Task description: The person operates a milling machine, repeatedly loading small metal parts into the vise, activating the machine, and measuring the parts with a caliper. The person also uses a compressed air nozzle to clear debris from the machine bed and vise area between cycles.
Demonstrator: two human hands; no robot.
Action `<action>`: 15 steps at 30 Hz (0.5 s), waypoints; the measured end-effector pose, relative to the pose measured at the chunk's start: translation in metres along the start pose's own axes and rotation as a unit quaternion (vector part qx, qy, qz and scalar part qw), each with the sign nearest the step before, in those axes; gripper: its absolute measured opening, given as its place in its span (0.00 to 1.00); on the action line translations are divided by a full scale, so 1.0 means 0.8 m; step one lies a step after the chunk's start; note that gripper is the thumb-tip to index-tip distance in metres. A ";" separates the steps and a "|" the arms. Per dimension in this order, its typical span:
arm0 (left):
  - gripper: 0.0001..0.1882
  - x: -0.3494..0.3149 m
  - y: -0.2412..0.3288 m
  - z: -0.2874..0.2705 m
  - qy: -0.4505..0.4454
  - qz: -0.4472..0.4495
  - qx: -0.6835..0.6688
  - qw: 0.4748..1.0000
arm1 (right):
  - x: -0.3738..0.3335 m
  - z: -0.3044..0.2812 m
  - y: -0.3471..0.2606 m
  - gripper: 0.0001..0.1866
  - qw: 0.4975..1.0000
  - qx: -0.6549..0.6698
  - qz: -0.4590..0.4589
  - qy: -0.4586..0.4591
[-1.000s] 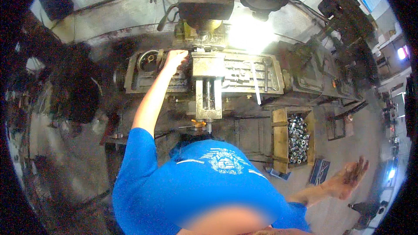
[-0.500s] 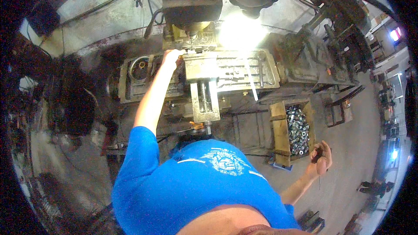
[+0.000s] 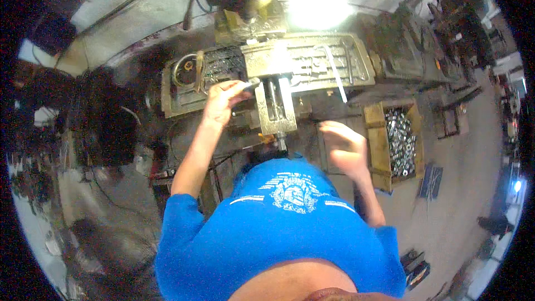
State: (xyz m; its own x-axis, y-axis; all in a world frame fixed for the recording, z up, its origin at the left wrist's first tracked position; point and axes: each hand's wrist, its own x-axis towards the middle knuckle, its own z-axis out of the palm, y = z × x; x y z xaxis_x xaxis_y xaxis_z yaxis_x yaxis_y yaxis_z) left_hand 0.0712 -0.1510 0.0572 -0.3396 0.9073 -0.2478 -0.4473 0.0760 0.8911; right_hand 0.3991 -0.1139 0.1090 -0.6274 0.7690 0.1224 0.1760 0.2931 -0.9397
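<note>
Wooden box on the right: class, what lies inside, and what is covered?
The wooden box holds heaped shiny metal parts. Upper pieces show; deeper ones and the bottom beneath are covered.

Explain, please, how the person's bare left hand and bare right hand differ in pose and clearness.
The bare left hand appears to pinch a small shiny piece; whether the bare right hand holds anything is unclear. The left hand is beside the grey metal vise; the right hand is nearer the brown wooden box. The left looks fairly clear, the right blurred. Both are gloveless.

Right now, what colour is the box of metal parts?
The box is yellowish tan, head view.
</note>
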 end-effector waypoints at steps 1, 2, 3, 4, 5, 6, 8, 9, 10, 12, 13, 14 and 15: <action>0.09 -0.007 -0.017 0.017 -0.017 -0.001 -0.012 1.000 | 0.014 0.020 -0.009 0.26 0.998 -0.029 -0.048 -0.023; 0.11 -0.016 -0.025 0.038 -0.053 -0.014 -0.013 0.998 | 0.023 0.033 -0.013 0.27 0.996 -0.034 -0.080 -0.030; 0.12 -0.027 -0.029 0.059 -0.089 -0.028 -0.013 0.996 | 0.029 0.041 -0.015 0.27 0.992 -0.040 -0.112 -0.036; 0.12 -0.037 -0.035 0.075 -0.101 -0.058 -0.029 0.993 | 0.035 0.049 -0.010 0.27 0.991 -0.039 -0.125 -0.036; 0.12 -0.044 -0.043 0.088 -0.112 -0.088 -0.044 0.989 | 0.036 0.054 0.000 0.27 0.989 -0.038 -0.138 -0.036; 0.12 -0.049 -0.054 0.098 -0.100 -0.095 -0.055 0.989 | 0.031 0.055 0.014 0.28 0.986 -0.076 -0.143 -0.024; 0.11 -0.055 -0.065 0.116 -0.101 -0.097 -0.042 0.989 | 0.020 0.051 0.032 0.29 0.986 -0.082 -0.146 -0.002; 0.11 -0.058 -0.069 0.125 -0.096 -0.089 -0.034 0.991 | 0.015 0.048 0.038 0.29 0.985 -0.085 -0.149 0.007; 0.10 -0.059 -0.076 0.129 -0.099 -0.097 -0.029 0.990 | 0.010 0.048 0.043 0.29 0.985 -0.077 -0.152 0.023; 0.10 -0.060 -0.089 0.139 -0.102 -0.111 -0.021 0.988 | 0.004 0.040 0.044 0.29 0.986 -0.091 -0.134 0.041; 0.10 -0.062 -0.093 0.147 -0.103 -0.118 -0.021 0.987 | 0.001 0.035 0.044 0.29 0.986 -0.097 -0.126 0.048; 0.10 -0.065 -0.097 0.157 -0.103 -0.125 -0.022 0.987 | -0.004 0.033 0.053 0.28 0.987 -0.087 -0.116 0.065; 0.10 -0.067 -0.101 0.164 -0.103 -0.131 -0.022 0.986 | -0.008 0.029 0.058 0.28 0.989 -0.081 -0.106 0.067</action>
State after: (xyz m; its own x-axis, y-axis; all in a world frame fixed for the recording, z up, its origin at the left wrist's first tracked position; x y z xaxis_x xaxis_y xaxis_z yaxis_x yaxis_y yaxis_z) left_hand 0.2341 -0.1516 0.0486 -0.0346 0.9244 -0.3800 -0.5346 0.3041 0.7885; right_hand 0.3938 -0.1184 0.0571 -0.5596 0.7453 0.3624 0.1768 0.5346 -0.8264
